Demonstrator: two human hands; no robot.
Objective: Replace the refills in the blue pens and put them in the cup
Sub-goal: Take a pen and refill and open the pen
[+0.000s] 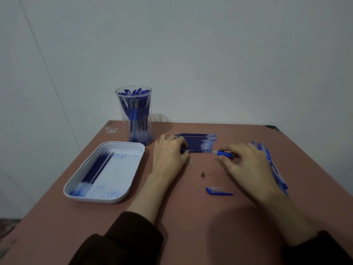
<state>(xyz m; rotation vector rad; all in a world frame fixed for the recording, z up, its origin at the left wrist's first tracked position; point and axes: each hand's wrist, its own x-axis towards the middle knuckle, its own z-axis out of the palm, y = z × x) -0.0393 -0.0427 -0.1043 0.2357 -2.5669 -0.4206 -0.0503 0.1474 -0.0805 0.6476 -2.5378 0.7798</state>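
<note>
Left hand (170,155): fingers curled over left end of refill row (198,143), grasp cannot be told | Right hand (248,161): pinches pen barrel (223,153) beside row's right end | Clear cup (116,96): holds blue pens, far left of table (172,226) | White tray (107,200): loose refills (97,167) | Pen cap (217,191): between the forearms | Pen pile (275,169): under right hand

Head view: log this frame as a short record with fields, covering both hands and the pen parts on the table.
left hand: fingers curled over the left end of the refill row; a pinch cannot be confirmed
right hand: holds a pen barrel, pointed at the row
cup: upright at the table's back, full of pens
tray: left of the hands, several refills inside, ink-smeared
pen pile: right of the right hand
cap: loose, nearer the person
small tip: loose between cap and row
</note>
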